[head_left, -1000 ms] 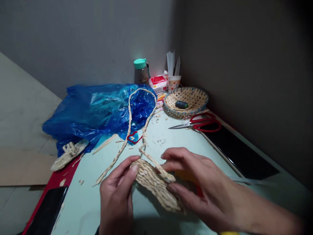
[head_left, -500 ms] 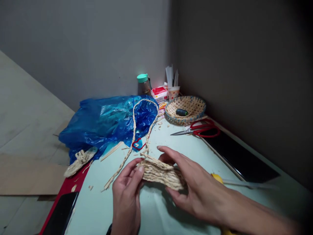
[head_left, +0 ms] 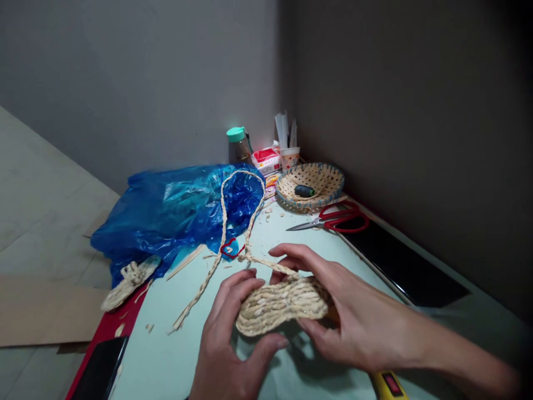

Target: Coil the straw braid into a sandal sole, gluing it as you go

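Observation:
Between my hands is a small sole-shaped piece of coiled straw braid, its broad face turned up toward me. My right hand grips its right end, with fingers behind the far edge and thumb under the near edge. Curved loosely around the left end is my left hand, its fingers at the upper edge and its thumb lower, near the underside. A loose straw braid runs from the piece's far side, loops over the blue plastic bag and comes back along the tabletop, ending left of my hands.
Red-handled scissors lie on a dark panel at right. Behind stand a woven basket with a dark thread spool, a paper cup and a jar. A small straw slipper and phone lie left.
The straw piece has tilted so its broad face shows, and has moved slightly right. My left hand has loosened from a thumb pinch, its thumb now lower. The yellow-handled tool shows less.

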{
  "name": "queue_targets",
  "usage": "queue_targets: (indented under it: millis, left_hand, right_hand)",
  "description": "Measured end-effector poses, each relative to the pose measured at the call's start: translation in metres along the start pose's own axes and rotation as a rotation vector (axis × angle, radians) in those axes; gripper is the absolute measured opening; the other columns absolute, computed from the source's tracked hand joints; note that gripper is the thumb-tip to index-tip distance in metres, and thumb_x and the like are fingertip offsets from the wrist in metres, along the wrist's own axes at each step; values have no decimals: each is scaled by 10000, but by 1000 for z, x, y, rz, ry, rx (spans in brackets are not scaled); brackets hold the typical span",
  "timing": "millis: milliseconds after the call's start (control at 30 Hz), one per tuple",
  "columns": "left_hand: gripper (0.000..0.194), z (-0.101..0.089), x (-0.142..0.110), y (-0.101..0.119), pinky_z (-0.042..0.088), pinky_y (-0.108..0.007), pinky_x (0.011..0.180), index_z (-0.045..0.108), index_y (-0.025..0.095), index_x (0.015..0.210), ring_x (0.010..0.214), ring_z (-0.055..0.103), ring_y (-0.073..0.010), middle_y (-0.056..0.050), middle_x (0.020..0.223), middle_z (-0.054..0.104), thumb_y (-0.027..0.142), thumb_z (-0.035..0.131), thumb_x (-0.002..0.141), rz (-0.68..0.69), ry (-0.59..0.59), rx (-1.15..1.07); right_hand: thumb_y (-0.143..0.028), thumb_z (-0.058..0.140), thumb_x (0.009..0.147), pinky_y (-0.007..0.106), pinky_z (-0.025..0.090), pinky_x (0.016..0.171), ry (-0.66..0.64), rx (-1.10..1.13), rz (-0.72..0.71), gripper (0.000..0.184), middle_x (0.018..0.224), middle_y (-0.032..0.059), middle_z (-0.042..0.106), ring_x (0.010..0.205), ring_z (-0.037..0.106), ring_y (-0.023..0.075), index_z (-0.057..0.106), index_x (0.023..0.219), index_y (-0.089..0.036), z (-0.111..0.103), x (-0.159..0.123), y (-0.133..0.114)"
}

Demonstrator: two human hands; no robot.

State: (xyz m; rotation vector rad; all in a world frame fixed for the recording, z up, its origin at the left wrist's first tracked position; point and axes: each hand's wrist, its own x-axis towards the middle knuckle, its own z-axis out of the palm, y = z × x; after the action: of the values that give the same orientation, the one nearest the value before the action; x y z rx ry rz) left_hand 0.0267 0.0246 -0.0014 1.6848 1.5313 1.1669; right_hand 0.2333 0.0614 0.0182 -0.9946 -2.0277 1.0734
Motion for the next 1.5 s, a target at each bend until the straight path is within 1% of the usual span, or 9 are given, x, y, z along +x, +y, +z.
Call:
queue_targets:
  millis: [100,200,533,833,967,1133,1267,1400,1500]
  left_hand:
    - [366,0,-2,-2,500,-378,994,709,305,1094,1236,601,-289,-64,1264,668,334,778,735,89,-34,57]
    - [348,1,-1,0,519,-390,968,707,280,1072,1201,621,-299,-82,1235,684,307,773,731,137,-37,89]
    - [287,6,-3,0,511,-326,895,638,318,1052,1059,655,-226,-11,1137,692,250,681,776,206,-37,76]
    - [301,8,-2,1,511,-341,900,638,304,1061,1029,651,-227,-22,1107,701,221,687,776,263,5,96]
    - [341,7,-3,0,530,-352,903,652,295,1064,1024,669,-233,-20,1082,739,161,710,755,302,-12,120]
    - [333,4,-4,-6,537,-374,927,670,267,1087,1041,680,-242,-41,1103,744,157,715,776,294,36,81]
    - [373,3,-5,-7,550,-329,894,624,290,1127,1038,668,-203,-11,1119,723,129,680,795,358,-52,148]
    - [304,6,-6,1,526,-263,891,608,324,1043,989,663,-161,48,1052,703,169,655,786,200,-4,91]
    - [301,4,-3,10,528,-205,831,601,316,987,944,671,-145,66,967,688,191,692,729,-1,-73,-18]
  right_hand:
    - [-172,662,755,388,492,989,-23,-70,-39,755,1338,84,597,1181,602,251,339,1432,-259,-1,-2,0]
    - [-156,648,741,363,488,989,-33,-101,-66,768,1355,94,591,1180,596,239,336,1440,-233,-2,-2,-2]
    - [-144,615,725,399,445,1069,-57,-70,-78,781,1390,124,562,1266,529,255,345,1458,-165,2,-3,-4]
    - [-186,692,774,366,380,1133,-98,-97,-126,807,1468,111,514,1343,466,225,334,1496,-137,-1,0,-4]
    - [-297,742,837,334,390,1119,-95,-76,-113,777,1469,97,521,1346,474,212,343,1494,-183,-1,-2,0]
    - [-362,705,883,356,452,1052,-109,-89,-41,752,1462,71,528,1288,532,239,296,1508,-276,-1,-4,5]
    - [-379,674,900,341,479,1003,-133,-103,-31,701,1444,63,542,1235,566,239,309,1489,-273,-2,-5,4]
    - [-350,668,900,321,495,944,-137,-112,-23,639,1385,38,580,1172,596,226,334,1440,-279,-3,-5,2]
    - [-328,692,877,279,509,880,-134,-95,-35,569,1300,31,624,1088,633,206,404,1363,-267,-3,-5,-2]
